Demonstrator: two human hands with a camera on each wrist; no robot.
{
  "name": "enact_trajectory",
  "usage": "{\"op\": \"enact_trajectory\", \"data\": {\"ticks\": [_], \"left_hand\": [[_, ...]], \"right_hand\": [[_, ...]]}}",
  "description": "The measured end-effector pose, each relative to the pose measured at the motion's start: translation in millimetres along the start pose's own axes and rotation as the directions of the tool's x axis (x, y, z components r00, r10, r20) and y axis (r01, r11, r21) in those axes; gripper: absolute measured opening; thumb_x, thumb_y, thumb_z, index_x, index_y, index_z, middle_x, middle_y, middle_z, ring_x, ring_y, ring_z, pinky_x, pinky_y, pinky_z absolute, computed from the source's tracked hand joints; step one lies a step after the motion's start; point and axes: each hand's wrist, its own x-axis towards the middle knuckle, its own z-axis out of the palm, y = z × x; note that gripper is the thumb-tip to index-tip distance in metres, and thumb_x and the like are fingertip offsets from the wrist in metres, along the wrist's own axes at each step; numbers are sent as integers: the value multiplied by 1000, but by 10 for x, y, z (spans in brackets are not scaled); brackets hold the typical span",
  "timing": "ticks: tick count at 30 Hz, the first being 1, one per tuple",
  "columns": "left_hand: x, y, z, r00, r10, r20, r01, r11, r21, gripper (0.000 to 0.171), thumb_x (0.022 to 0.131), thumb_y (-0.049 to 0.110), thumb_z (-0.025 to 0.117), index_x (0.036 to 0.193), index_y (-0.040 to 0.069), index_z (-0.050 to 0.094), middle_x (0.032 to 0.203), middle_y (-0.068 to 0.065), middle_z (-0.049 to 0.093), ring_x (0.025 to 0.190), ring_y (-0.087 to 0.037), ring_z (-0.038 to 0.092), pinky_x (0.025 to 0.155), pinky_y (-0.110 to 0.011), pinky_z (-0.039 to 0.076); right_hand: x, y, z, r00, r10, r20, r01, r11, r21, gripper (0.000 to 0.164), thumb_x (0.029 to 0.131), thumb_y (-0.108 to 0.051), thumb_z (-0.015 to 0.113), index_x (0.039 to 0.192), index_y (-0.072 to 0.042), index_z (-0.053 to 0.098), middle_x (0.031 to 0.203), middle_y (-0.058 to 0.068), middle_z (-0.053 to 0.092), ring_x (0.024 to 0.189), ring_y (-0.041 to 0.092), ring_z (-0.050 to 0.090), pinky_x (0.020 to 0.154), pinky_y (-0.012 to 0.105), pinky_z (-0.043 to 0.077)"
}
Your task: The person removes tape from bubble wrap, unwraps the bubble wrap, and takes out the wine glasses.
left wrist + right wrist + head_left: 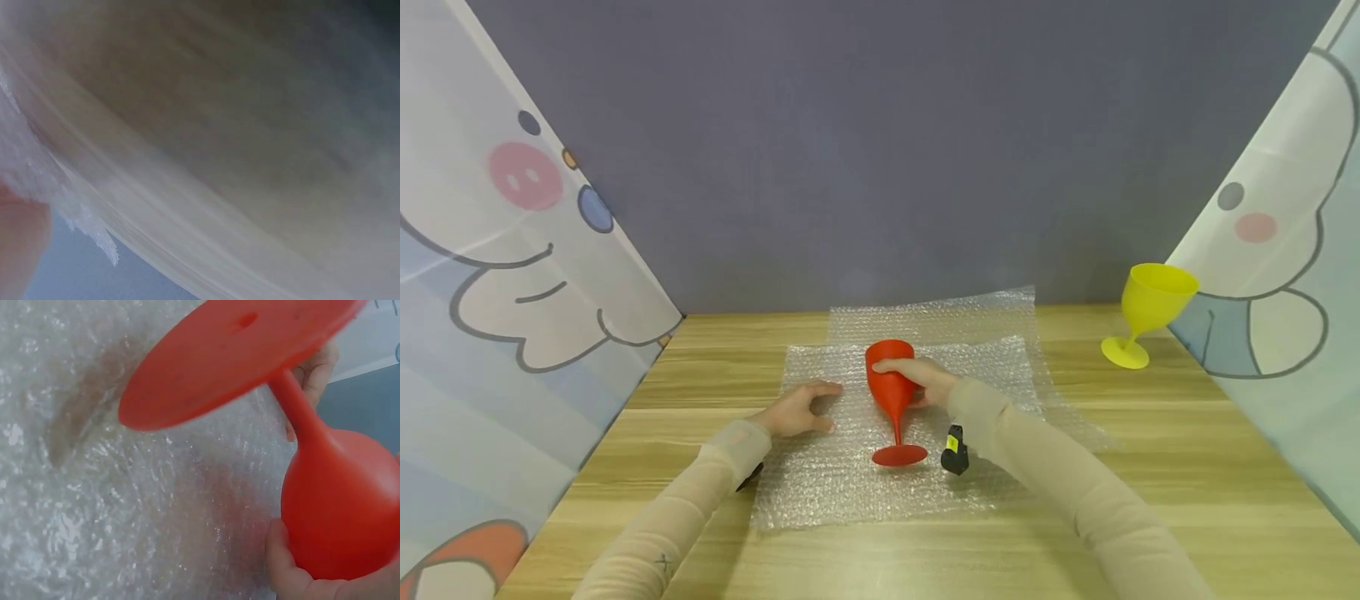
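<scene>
My right hand (931,379) grips a red goblet (891,392) by its bowl, with the thumb across the front. The goblet leans with its mouth away from me and its round foot towards me, over sheets of clear bubble wrap (820,492). In the right wrist view, fingers curl round the bowl (340,506), and the foot (219,375) stands tilted near the wrap. To the left, my left hand (797,408) reaches over the wrap's left side, its thumb and fingers spread and holding nothing. A sleeve (206,162) blocks most of the left wrist view.
A yellow goblet (1150,304) stands upright on the wooden table (1210,467) at the back right. Behind the table rises a grey panel (850,150). Cartoon-printed cloths border both sides. Beneath my right wrist is a small black device (955,461) with a yellow label.
</scene>
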Motion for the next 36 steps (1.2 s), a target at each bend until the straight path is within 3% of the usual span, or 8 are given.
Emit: {"op": "enact_trajectory", "data": {"ticks": [13, 21, 28, 36], "left_hand": [[4, 0, 22, 1000, 15, -1, -15, 1000, 2, 68, 70, 26, 76, 130, 7, 49, 137, -12, 46, 130, -34, 35, 109, -50, 25], [14, 10, 25, 1000, -4, 17, 4, 1000, -14, 69, 71, 26, 76, 131, 8, 48, 138, -11, 44, 132, -34, 33, 110, -50, 24], [7, 14, 25, 1000, -14, 23, 15, 999, -32, 69, 72, 28, 75, 131, 8, 47, 139, -12, 42, 132, -34, 31, 109, -52, 24], [2, -6, -3, 999, -34, 33, 35, 999, -23, 69, 72, 29, 75, 132, 11, 46, 141, -10, 41, 134, -33, 29, 110, -52, 21]], "right_hand": [[-202, -6, -202, 993, -89, 71, 84, 994, 74, 71, 71, -33, 74, 125, -4, 38, 120, 13, 54, 101, 27, 57, 82, 35, 52], [36, 160, -440, 967, -201, 155, 186, 977, 109, 72, 68, -35, 77, 124, -5, 42, 116, 9, 58, 99, 26, 58, 81, 40, 53], [-428, -14, -478, 962, -239, 134, 227, 969, 99, 67, 75, -24, 71, 129, -2, 38, 124, 13, 52, 102, 25, 54, 85, 34, 50], [-610, -96, -622, 945, -295, 140, 284, 954, 94, 65, 81, -18, 64, 134, -4, 30, 133, 12, 43, 113, 25, 48, 97, 37, 41]]}}
